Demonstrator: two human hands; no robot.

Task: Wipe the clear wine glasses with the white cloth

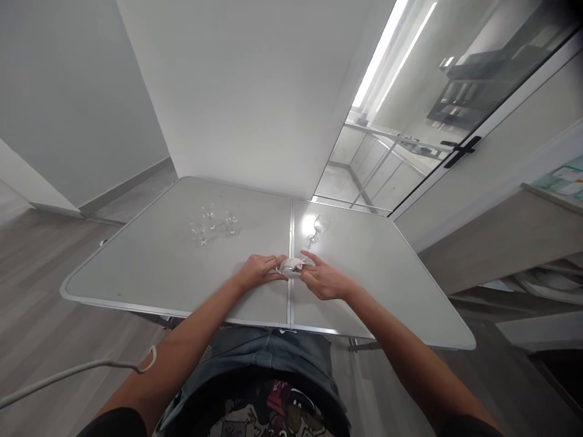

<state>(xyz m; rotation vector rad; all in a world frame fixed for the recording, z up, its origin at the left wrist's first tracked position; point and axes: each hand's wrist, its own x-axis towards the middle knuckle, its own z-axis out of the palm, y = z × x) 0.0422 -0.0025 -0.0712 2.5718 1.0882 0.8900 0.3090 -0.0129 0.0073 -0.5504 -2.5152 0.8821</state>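
Observation:
Over the table's centre seam I hold a clear stemmed glass (286, 267) tilted on its side. My left hand (260, 270) is closed around its left end. A crumpled white cloth or tissue (297, 264) shows at the glass's mouth. My right hand (321, 278) has its fingers at that opening, bent onto the white cloth, with the thumb side raised; the fingertips are partly hidden. Just beyond the right hand, another clear stemmed glass (313, 238) is on the table, close to a bright reflection.
Several clear glasses (213, 226) are grouped on the left half of the folding table (159, 267), which has a metal rim. A white wall (255, 91) rises behind it. A glass door with a black handle (462, 152) is at right. A pale cable (91, 365) crosses by my left arm.

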